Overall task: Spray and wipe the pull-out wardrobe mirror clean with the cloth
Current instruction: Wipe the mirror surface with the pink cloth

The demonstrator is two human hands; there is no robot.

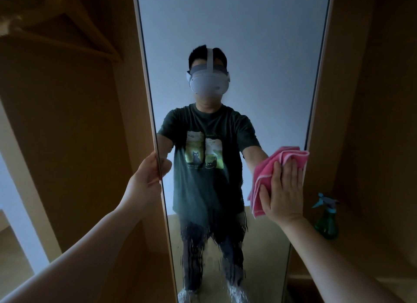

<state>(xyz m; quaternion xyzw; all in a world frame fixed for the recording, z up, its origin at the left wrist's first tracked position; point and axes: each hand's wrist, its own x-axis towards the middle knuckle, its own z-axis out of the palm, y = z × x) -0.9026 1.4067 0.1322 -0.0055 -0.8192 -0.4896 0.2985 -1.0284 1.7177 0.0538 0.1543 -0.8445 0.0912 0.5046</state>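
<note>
Wooden wardrobe panels [67, 144] flank the tall mirror [237, 43] closely on both sides; wet streaks run down its lower glass. The left hand [146, 181] curls round the mirror's left edge. By its right edge the right hand [285, 190], fingers straight, presses the pink cloth [266, 172] flat on the glass. A green spray bottle [326, 221] stands just right of the mirror.

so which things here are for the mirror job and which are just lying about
For the job: tall pull-out mirror, crumpled pink cloth under the right hand, green plastic spray bottle with blue trigger.
Lying about: wooden clothes hanger.
</note>
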